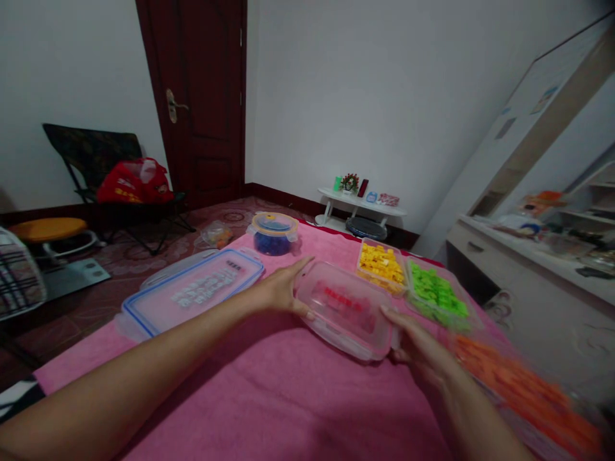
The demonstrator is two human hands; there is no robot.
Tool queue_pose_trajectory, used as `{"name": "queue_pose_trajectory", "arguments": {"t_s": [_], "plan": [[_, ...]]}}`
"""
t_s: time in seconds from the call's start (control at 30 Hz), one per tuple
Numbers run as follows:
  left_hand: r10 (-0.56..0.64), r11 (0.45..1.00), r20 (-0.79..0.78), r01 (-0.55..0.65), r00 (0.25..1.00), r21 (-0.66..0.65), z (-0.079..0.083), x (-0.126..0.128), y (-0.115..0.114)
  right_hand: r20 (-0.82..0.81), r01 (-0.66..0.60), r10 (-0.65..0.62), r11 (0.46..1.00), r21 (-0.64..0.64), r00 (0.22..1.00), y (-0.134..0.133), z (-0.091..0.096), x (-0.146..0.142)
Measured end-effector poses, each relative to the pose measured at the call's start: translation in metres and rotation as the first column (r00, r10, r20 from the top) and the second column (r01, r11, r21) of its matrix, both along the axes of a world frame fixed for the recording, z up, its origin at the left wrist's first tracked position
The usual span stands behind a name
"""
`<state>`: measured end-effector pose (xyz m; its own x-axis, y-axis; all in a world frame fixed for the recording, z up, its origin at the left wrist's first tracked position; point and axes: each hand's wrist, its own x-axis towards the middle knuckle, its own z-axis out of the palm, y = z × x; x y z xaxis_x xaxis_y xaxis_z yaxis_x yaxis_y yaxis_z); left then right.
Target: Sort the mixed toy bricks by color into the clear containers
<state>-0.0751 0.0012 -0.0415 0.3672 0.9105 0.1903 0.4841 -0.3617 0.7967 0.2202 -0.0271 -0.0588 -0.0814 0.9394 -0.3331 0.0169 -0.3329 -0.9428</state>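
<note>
Both hands are closed on a clear plastic food container [346, 308] with a pink-edged lid and red print on top. My left hand [281, 289] grips its left end, thumb on the near side and fingers toward the far side. At the opposite end my right hand [408, 342] has its thumb on the top edge and fingers at the side. The container tilts slightly over the pink cloth [269, 390]; whether it touches the cloth I cannot tell. Just beyond it stands an open box of yellow pieces [383, 264]. Left of my left hand lies a large blue-edged lid [204, 288].
A round lidded tub [273, 235] with dark blue contents stands at the far left of the cloth. Along the right are boxes of green pieces [438, 291] and blurred orange pieces [528, 390]. A white cabinet [523, 275] borders the right side.
</note>
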Motion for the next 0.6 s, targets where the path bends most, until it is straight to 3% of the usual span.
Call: {"name": "queue_pose_trajectory", "arguments": {"t_s": [0.1,0.23,0.4,0.6], "plan": [[0.036,0.998,0.190,-0.027,0.981,-0.050,-0.021,0.005,0.010,-0.125,0.038,-0.053,0.992,-0.122,0.991,0.002,0.002,-0.003],[-0.011,1.000,0.274,0.014,0.962,-0.010,-0.039,0.006,0.017,-0.131,0.067,-0.083,0.990,-0.123,0.988,0.001,-0.001,-0.009],[-0.021,0.998,0.362,0.039,0.932,-0.041,-0.043,0.001,0.016,-0.077,0.107,-0.111,0.993,-0.059,0.991,-0.005,-0.004,-0.015],[0.076,0.990,0.476,-0.011,0.876,-0.137,-0.044,0.015,0.013,0.140,-0.054,0.067,0.994,-0.093,0.988,-0.006,0.005,-0.007]]}}
